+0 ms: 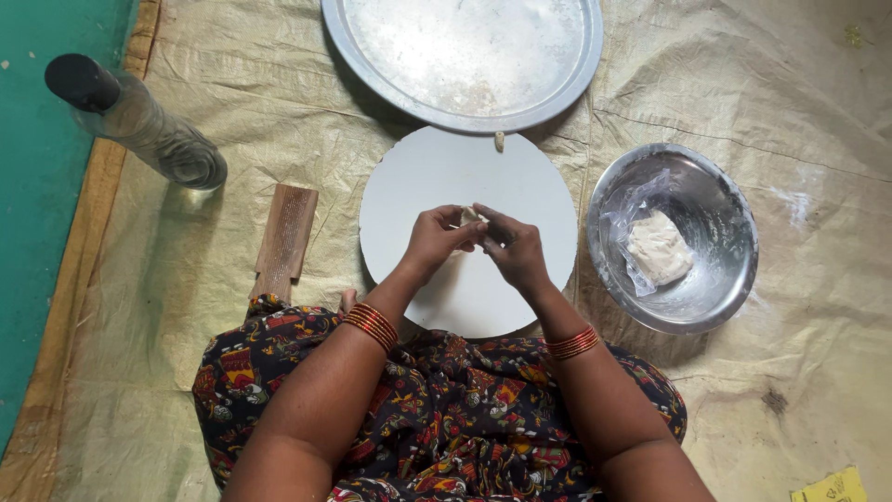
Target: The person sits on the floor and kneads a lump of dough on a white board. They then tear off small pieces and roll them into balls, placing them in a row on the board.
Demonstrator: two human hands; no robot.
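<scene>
board (465,177): centre, on mat (790,84)
tray (462,56): behind board
bowl (675,237): right of board
bottle (139,125): far left

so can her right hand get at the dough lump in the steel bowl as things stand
Probably yes: the steel bowl sits just beside the right hand, nothing between them, though that hand is pinching a small dough piece and the dough lump is bagged.
</scene>
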